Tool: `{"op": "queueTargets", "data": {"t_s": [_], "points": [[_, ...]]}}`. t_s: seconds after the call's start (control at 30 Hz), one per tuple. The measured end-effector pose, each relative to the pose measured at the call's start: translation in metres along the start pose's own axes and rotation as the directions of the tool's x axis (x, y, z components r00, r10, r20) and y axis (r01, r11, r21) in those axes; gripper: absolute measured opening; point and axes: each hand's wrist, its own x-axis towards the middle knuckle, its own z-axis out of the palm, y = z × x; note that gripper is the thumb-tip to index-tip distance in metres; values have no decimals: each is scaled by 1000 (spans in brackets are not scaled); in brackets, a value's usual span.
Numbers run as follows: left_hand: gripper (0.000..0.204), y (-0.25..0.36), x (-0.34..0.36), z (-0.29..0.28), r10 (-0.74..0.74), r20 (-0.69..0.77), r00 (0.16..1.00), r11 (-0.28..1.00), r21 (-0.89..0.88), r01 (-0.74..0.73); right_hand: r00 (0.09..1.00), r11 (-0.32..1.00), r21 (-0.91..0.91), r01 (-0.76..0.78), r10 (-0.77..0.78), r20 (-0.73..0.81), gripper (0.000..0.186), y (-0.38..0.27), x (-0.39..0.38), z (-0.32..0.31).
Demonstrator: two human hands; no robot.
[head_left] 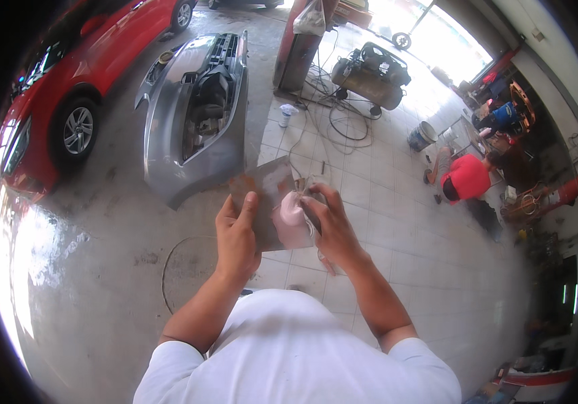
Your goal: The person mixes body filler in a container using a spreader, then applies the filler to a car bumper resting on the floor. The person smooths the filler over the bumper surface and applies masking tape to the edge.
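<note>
My left hand [236,232] grips a flat grey board [265,232] by its left side, thumb on top. The board has orange and pale smears and a mound of pink paste [291,214] toward its right. My right hand [331,225] is at the board's right edge, fingers curled round a small flat tool [302,183] at the paste; the tool is partly hidden by the fingers and paste.
A grey car bumper [181,161] lies ahead-left, beside a red car [107,40]. An air compressor [370,81], hoses, a cup [284,119] and bucket [421,138] are ahead-right. A person in red [465,175] is low on the right, among tools beside a lift post [575,188].
</note>
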Motion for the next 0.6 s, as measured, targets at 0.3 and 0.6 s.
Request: {"op": "queueTargets", "data": {"t_s": [0.3, 0.6], "points": [[27, -29, -4, -14, 290, -7, 957, 949, 128, -287, 998, 897, 441, 42, -20, -53, 72, -19, -33, 26], [25, -35, -1, -31, 322, 313, 894, 626, 638, -449, 998, 978, -201, -59, 58, -11, 64, -9, -18, -26]]}}
